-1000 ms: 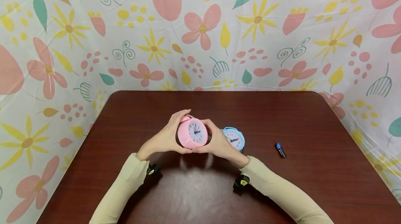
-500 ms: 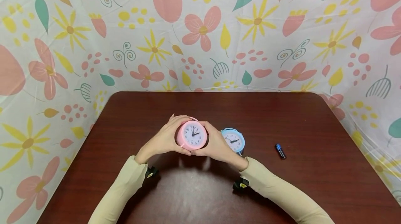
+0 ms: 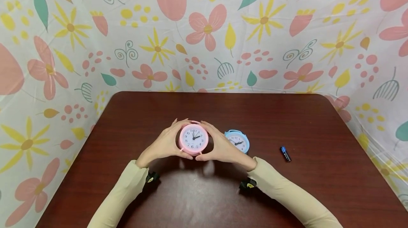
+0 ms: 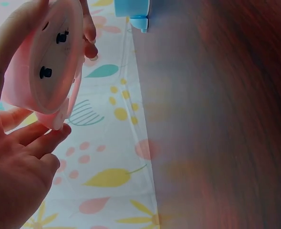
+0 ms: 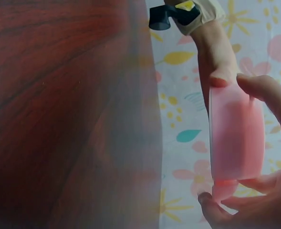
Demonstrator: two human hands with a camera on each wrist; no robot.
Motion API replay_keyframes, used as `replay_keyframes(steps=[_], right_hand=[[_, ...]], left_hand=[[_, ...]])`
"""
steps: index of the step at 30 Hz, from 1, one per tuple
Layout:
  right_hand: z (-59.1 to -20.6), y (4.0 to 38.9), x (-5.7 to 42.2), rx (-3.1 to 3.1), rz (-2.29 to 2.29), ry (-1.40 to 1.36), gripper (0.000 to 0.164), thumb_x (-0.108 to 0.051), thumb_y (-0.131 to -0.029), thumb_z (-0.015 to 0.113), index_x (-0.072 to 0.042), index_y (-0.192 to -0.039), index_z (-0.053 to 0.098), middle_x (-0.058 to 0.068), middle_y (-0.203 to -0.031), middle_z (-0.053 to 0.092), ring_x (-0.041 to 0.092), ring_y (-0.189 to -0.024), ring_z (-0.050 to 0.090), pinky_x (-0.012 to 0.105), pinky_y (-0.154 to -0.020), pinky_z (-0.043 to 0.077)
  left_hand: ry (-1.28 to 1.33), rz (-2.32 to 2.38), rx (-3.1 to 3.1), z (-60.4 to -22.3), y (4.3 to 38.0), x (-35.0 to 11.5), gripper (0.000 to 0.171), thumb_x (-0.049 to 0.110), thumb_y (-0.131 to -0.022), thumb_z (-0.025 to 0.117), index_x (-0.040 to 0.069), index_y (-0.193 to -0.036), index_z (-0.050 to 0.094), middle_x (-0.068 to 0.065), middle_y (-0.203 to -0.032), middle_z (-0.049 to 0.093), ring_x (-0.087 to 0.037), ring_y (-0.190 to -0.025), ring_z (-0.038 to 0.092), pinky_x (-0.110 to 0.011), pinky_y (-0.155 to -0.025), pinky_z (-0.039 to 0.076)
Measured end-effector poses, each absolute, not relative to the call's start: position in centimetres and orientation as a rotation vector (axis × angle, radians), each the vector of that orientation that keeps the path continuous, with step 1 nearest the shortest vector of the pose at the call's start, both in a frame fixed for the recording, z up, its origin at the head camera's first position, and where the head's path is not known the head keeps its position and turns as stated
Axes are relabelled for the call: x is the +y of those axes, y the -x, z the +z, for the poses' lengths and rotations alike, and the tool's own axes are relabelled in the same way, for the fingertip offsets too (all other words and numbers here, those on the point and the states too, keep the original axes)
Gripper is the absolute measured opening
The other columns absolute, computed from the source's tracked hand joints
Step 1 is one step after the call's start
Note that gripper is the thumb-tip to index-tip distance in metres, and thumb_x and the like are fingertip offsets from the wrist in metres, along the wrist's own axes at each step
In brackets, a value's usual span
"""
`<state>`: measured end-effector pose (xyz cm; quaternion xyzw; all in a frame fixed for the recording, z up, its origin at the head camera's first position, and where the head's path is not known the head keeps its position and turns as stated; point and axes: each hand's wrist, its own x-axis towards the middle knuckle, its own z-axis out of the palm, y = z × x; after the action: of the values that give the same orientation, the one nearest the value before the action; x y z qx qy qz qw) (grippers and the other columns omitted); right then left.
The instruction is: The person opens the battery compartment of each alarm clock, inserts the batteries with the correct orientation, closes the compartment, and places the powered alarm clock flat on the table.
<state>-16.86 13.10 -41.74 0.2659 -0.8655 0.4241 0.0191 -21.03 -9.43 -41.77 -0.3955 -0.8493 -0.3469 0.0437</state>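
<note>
Both hands hold a pink alarm clock above the table, its white dial facing the head camera. On its left side, the left hand grips it with the thumb below and fingers over the top. The right hand grips the opposite side in the same way, the two thumb tips close together under the clock. In the left wrist view, the back of the pink clock shows black knobs. The right wrist view shows the smooth side of the pink clock, fingers around its top part.
A light blue alarm clock stands on the table just behind the right hand, partly hidden by it. Farther right lies a black and blue battery. The dark wooden table ends at a flower-patterned cloth.
The pink clock has turned from facing right to facing the head camera, and come slightly down and left. Both hands moved with it, keeping their grip. Blue clock and battery stayed put.
</note>
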Motion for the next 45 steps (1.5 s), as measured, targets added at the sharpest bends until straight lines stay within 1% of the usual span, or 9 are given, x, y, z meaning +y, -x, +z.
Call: replay_keyframes(steps=[6, 9, 12, 17, 23, 31, 35, 40, 45], right_hand=[[-41.7, 17.0, 13.2, -2.730, 1.268, -0.846, 0.096, -0.049, -0.056, 0.083, -0.020, -0.135, 0.038, 0.004, -0.144, 0.037, 0.019, -0.133, 0.035, 0.048, -0.102, 0.036], [-41.9, 17.0, 13.0, -2.754, 1.225, -0.833, 0.096, -0.052, -0.054, 0.082, -0.019, -0.134, 0.040, 0.004, -0.142, 0.040, 0.019, -0.131, 0.038, 0.046, -0.101, 0.038], [-42.0, 17.0, 12.9, -2.756, 1.163, -0.840, 0.095, -0.051, -0.054, 0.083, -0.015, -0.131, 0.042, 0.006, -0.140, 0.042, 0.021, -0.131, 0.039, 0.046, -0.101, 0.038], [-42.3, 17.3, 12.8, -2.744, 1.115, -0.884, 0.090, -0.049, -0.054, 0.084, -0.013, -0.125, 0.044, 0.007, -0.136, 0.047, 0.021, -0.127, 0.044, 0.045, -0.097, 0.042], [-42.9, 17.5, 12.7, -2.760, 1.127, -0.921, 0.085, -0.049, -0.054, 0.083, -0.012, -0.120, 0.044, 0.006, -0.128, 0.054, 0.017, -0.119, 0.052, 0.037, -0.092, 0.047], [-43.4, 17.6, 12.6, -2.777, 1.084, -0.929, 0.083, -0.045, -0.053, 0.085, -0.010, -0.116, 0.045, 0.010, -0.124, 0.056, 0.016, -0.109, 0.057, 0.035, -0.088, 0.048], [-43.5, 17.7, 12.5, -2.794, 1.085, -0.924, 0.081, -0.045, -0.053, 0.085, -0.009, -0.115, 0.046, 0.008, -0.119, 0.059, 0.014, -0.104, 0.059, 0.033, -0.087, 0.049], [-43.9, 17.7, 12.4, -2.821, 1.089, -0.906, 0.081, -0.041, -0.052, 0.086, -0.010, -0.115, 0.046, 0.002, -0.114, 0.060, 0.011, -0.098, 0.059, 0.031, -0.083, 0.049], [-44.1, 17.8, 12.2, -2.802, 1.017, -0.884, 0.082, -0.042, -0.052, 0.085, -0.007, -0.115, 0.046, 0.007, -0.118, 0.059, 0.016, -0.098, 0.061, 0.033, -0.082, 0.050]], left_hand=[[1.243, -1.030, -2.606, -41.9, 21.0, -9.6, 0.099, 0.064, -0.050, 0.077, 0.015, -0.129, 0.043, 0.003, -0.133, 0.049, -0.022, -0.132, 0.038, -0.052, -0.109, 0.024], [1.227, -1.033, -2.647, -42.1, 20.9, -9.6, 0.095, 0.064, -0.051, 0.077, 0.018, -0.127, 0.043, 0.000, -0.137, 0.046, -0.017, -0.133, 0.037, -0.047, -0.106, 0.031], [1.204, -1.039, -2.677, -42.3, 20.7, -9.7, 0.093, 0.063, -0.050, 0.078, 0.020, -0.126, 0.044, -0.003, -0.140, 0.043, -0.017, -0.131, 0.039, -0.042, -0.102, 0.038], [1.223, -0.994, -2.661, -42.7, 20.7, -9.7, 0.094, 0.062, -0.049, 0.079, 0.017, -0.124, 0.044, -0.001, -0.133, 0.048, -0.018, -0.126, 0.046, -0.040, -0.098, 0.043], [1.231, -0.939, -2.667, -43.2, 20.5, -9.7, 0.093, 0.058, -0.047, 0.082, 0.016, -0.121, 0.044, 0.002, -0.128, 0.051, -0.016, -0.120, 0.050, -0.038, -0.093, 0.046], [1.185, -0.940, -2.722, -43.6, 20.5, -9.6, 0.095, 0.049, -0.042, 0.088, 0.018, -0.120, 0.045, 0.001, -0.125, 0.053, -0.017, -0.113, 0.055, -0.038, -0.090, 0.047], [1.202, -0.906, -2.717, -44.1, 20.7, -9.6, 0.096, 0.050, -0.040, 0.088, 0.018, -0.119, 0.045, 0.003, -0.121, 0.055, -0.013, -0.111, 0.056, -0.035, -0.090, 0.048], [1.215, -0.883, -2.768, -44.2, 20.7, -9.5, 0.094, 0.051, -0.043, 0.087, 0.018, -0.119, 0.044, 0.001, -0.121, 0.054, -0.013, -0.104, 0.057, -0.034, -0.085, 0.049], [1.223, -0.893, -2.763, -44.0, 20.8, -9.5, 0.091, 0.048, -0.045, 0.088, 0.016, -0.119, 0.045, -0.001, -0.115, 0.054, -0.014, -0.099, 0.054, -0.035, -0.081, 0.050]])
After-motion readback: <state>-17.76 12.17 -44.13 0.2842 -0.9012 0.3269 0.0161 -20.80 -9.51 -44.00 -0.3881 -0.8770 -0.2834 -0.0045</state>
